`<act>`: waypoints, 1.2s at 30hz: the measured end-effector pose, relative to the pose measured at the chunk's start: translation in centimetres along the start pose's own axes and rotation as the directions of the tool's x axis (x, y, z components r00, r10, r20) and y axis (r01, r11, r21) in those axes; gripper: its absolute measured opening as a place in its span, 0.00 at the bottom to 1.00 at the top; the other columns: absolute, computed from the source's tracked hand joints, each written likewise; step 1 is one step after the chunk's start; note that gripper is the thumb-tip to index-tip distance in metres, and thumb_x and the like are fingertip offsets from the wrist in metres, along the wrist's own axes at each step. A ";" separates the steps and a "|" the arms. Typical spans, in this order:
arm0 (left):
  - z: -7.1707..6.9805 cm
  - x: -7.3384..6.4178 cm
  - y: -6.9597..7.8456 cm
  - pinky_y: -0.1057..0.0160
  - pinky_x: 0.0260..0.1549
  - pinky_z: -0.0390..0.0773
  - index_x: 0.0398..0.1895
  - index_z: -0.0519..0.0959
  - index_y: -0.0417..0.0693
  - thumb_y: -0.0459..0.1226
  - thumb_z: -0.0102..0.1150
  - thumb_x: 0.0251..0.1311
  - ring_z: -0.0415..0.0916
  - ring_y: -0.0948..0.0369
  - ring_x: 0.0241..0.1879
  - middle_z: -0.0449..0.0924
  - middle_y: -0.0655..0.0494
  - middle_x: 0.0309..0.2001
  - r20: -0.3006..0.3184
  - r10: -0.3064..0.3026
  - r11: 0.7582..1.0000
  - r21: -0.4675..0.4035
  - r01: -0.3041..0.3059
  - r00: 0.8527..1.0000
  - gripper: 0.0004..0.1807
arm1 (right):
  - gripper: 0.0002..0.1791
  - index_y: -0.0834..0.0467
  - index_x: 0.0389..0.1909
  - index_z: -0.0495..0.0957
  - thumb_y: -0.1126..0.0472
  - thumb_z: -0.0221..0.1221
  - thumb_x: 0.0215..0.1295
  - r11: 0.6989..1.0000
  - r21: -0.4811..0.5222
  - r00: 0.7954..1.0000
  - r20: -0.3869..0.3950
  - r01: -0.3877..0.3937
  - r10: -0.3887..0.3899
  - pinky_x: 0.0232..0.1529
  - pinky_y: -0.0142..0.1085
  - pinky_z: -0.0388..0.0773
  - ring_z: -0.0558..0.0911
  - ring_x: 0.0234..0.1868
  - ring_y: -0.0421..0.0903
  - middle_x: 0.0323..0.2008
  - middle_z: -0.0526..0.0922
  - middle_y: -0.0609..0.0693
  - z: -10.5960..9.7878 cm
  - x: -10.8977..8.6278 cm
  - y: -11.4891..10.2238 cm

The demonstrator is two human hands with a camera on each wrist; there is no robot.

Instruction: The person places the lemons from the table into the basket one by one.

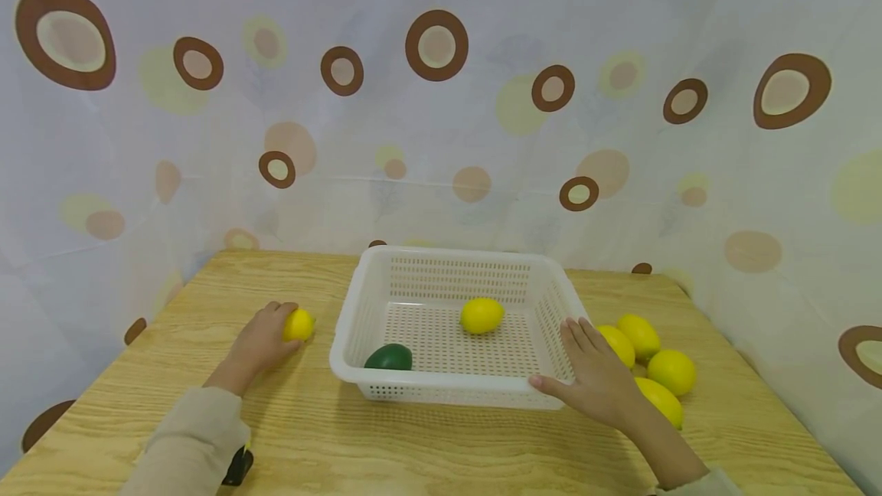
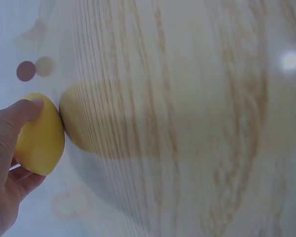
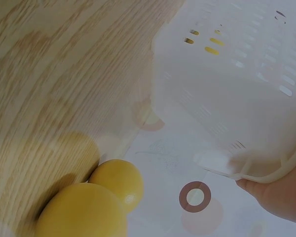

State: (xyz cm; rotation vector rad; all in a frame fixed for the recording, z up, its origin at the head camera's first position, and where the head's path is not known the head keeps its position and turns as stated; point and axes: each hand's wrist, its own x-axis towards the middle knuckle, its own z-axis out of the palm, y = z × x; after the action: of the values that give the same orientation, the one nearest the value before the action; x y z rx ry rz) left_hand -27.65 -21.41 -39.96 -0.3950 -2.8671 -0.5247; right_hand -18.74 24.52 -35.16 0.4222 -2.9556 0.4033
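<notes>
My left hand (image 1: 264, 339) pinches a yellow lemon (image 1: 299, 325) at the left of the table. In the left wrist view, the thumb lies on one side of that lemon (image 2: 41, 136) and fingers curl beneath it. At the middle stands a white plastic basket (image 1: 441, 383) with slotted walls. Inside it are another lemon (image 1: 481, 315) and a dark green fruit (image 1: 390, 357), partly hidden by the front wall. The right hand (image 1: 598, 377) rests on the basket's front right corner, its fingers fairly straight along the rim and its thumb over the front edge.
Several lemons (image 1: 671, 372) lie together right of the basket, partly behind the right hand. The wooden table (image 1: 441, 458) ends at a patterned cloth (image 1: 427, 121) hanging behind and at both sides. A small black object (image 1: 237, 467) shows beside the left sleeve.
</notes>
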 end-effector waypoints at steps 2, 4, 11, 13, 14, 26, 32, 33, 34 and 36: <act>0.0 0.0 0.1 0.44 0.43 0.75 0.53 0.69 0.27 0.34 0.64 0.49 0.74 0.43 0.41 0.73 0.32 0.45 -0.003 0.000 1.000 -0.002 0.000 1.000 0.29 | 0.54 0.76 0.65 0.52 0.33 0.53 0.57 1.000 0.001 1.000 0.000 0.001 -0.001 0.67 0.60 0.47 0.48 0.70 0.68 0.68 0.52 0.72 0.0 0.0 0.0; -0.1 0.0 0.2 0.44 0.43 0.76 0.53 0.69 0.27 0.34 0.64 0.49 0.74 0.43 0.41 0.73 0.32 0.45 -0.007 0.003 1.000 0.000 -0.003 1.000 0.29 | 0.54 0.76 0.65 0.52 0.33 0.53 0.57 1.000 0.000 1.000 -0.002 0.002 -0.002 0.67 0.60 0.47 0.48 0.70 0.68 0.68 0.52 0.72 0.0 0.0 0.0; -0.2 -0.1 0.3 0.44 0.43 0.76 0.52 0.69 0.27 0.33 0.64 0.48 0.74 0.43 0.41 0.73 0.31 0.45 -0.011 0.007 1.000 0.004 -0.007 1.000 0.28 | 0.54 0.76 0.65 0.52 0.33 0.52 0.57 1.000 -0.005 1.000 -0.006 0.009 -0.009 0.67 0.60 0.47 0.49 0.70 0.68 0.68 0.53 0.71 0.0 0.0 0.0; -0.2 -0.2 0.4 0.44 0.43 0.76 0.52 0.69 0.27 0.33 0.64 0.48 0.74 0.43 0.41 0.73 0.31 0.45 -0.013 0.004 1.000 -0.001 -0.004 1.000 0.28 | 0.54 0.76 0.65 0.53 0.33 0.53 0.57 1.000 -0.005 1.000 -0.006 0.010 -0.010 0.67 0.60 0.48 0.49 0.70 0.68 0.68 0.53 0.71 -0.1 0.0 0.0; -0.2 -0.2 0.4 0.44 0.43 0.76 0.52 0.69 0.27 0.33 0.64 0.48 0.74 0.43 0.41 0.73 0.31 0.45 -0.013 0.004 1.000 -0.002 -0.004 1.000 0.28 | 0.54 0.76 0.65 0.53 0.33 0.53 0.57 1.000 -0.005 1.000 -0.005 0.009 -0.009 0.67 0.60 0.48 0.49 0.70 0.68 0.68 0.52 0.71 -0.1 0.0 0.0; -0.3 -0.3 0.6 0.44 0.43 0.75 0.53 0.69 0.27 0.33 0.64 0.49 0.73 0.44 0.41 0.72 0.32 0.46 0.000 0.002 1.000 -0.002 -0.002 1.000 0.28 | 0.54 0.77 0.65 0.53 0.33 0.53 0.57 0.999 -0.020 1.000 -0.002 0.025 -0.025 0.67 0.60 0.49 0.49 0.69 0.69 0.67 0.52 0.73 -0.3 0.1 0.0; -0.3 -0.4 0.6 0.45 0.42 0.75 0.53 0.69 0.28 0.33 0.64 0.49 0.73 0.44 0.41 0.73 0.32 0.46 0.001 -0.002 1.000 0.003 0.002 1.000 0.28 | 0.54 0.77 0.65 0.52 0.34 0.53 0.57 1.000 -0.018 1.000 0.001 0.019 -0.019 0.67 0.60 0.49 0.49 0.70 0.68 0.67 0.52 0.72 -0.3 0.1 0.0; -0.3 -0.4 0.6 0.45 0.42 0.75 0.53 0.69 0.28 0.33 0.64 0.49 0.73 0.44 0.41 0.73 0.32 0.46 0.001 -0.002 1.000 0.005 0.002 1.000 0.28 | 0.54 0.77 0.65 0.52 0.33 0.53 0.57 1.000 -0.017 1.000 0.005 0.016 -0.016 0.67 0.60 0.48 0.49 0.70 0.68 0.68 0.52 0.72 -0.3 0.1 0.0; -0.3 -0.4 0.6 0.44 0.42 0.75 0.53 0.69 0.28 0.33 0.64 0.49 0.73 0.44 0.41 0.73 0.32 0.46 0.002 -0.004 1.000 0.006 0.004 1.000 0.28 | 0.54 0.77 0.65 0.52 0.34 0.53 0.57 1.000 -0.020 1.000 0.001 0.022 -0.022 0.67 0.60 0.49 0.49 0.70 0.68 0.67 0.52 0.73 -0.3 0.1 0.0; -0.3 -0.4 0.6 0.45 0.42 0.75 0.53 0.69 0.29 0.33 0.64 0.49 0.73 0.44 0.41 0.73 0.32 0.46 0.006 -0.006 1.000 0.008 0.006 1.000 0.28 | 0.54 0.77 0.65 0.53 0.33 0.53 0.57 0.999 -0.028 1.000 0.001 0.026 -0.026 0.67 0.60 0.49 0.50 0.69 0.69 0.67 0.53 0.73 -0.4 0.1 0.0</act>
State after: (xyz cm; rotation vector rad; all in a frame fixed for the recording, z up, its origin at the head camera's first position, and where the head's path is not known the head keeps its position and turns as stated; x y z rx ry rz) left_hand -27.09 -21.11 -39.56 -0.3876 -2.8765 -0.5135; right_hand -18.83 24.57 -34.77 0.4563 -2.9490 0.3587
